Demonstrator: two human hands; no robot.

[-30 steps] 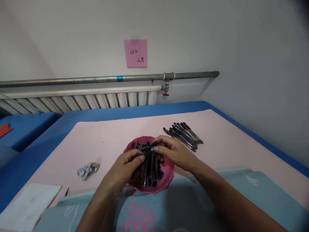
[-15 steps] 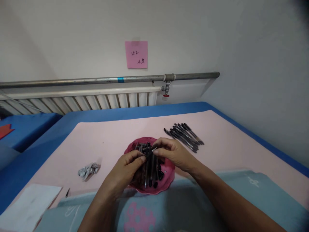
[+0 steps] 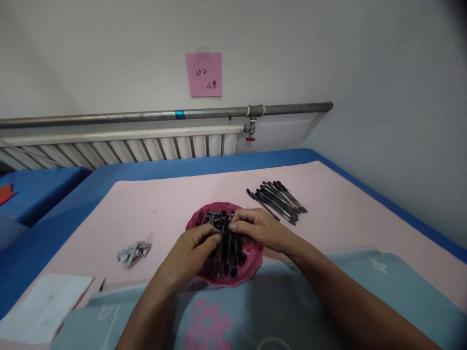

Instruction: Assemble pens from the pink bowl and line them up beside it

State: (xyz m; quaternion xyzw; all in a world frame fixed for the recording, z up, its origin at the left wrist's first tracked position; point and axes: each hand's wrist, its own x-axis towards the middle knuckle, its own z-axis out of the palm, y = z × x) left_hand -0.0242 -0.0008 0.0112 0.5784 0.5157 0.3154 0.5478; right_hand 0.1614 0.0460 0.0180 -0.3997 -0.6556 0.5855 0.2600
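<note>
Now the bright tip that was showing between the fingers half a second ago is no longer showing, and only a small dark piece [image 3: 224, 233] is showing there. Left hand [image 3: 193, 250] and right hand [image 3: 260, 231] are working close together, thumb and fingertips closing on that piece from either side. They are holding it above a pink bowl [image 3: 254, 260], which is sitting midway along the desk [image 3: 175, 197]'s near edge and holding loose dark pen parts [image 3: 229, 257]. Seemingly, the handling is continuing, the piece not yet being released. Toward the desk's far right corner, a row of pens [image 3: 280, 201] is lying, its leftmost pen now showing its lower end.
</note>
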